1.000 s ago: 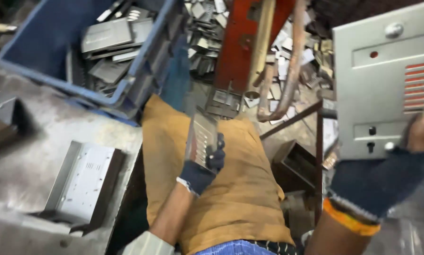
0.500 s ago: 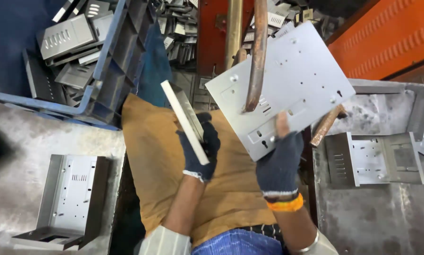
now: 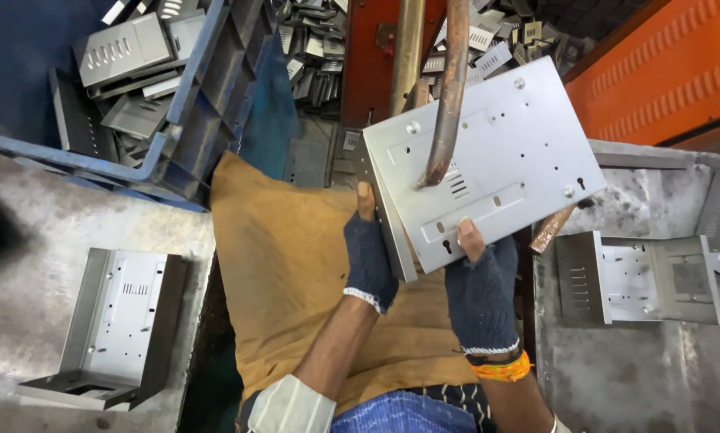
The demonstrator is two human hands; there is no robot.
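Grey workbenches flank the person's apron, and between them the left hand (image 3: 369, 261) and the right hand (image 3: 482, 290) – both gloved, fingers closed on its lower edge – hold a grey metal panel (image 3: 488, 160) under a curved welding electrode (image 3: 448, 96), so positioning seems in hand and steady alignment is needed.

We see a pale grey sheet-metal panel (image 3: 488, 160) with slot patterns, dark navy knit gloves (image 3: 480, 293) edged white, an orange wristband (image 3: 500, 370), a mustard-brown apron (image 3: 288, 281), a blue crate (image 3: 207, 96) and a speckled grey bench (image 3: 31, 265).
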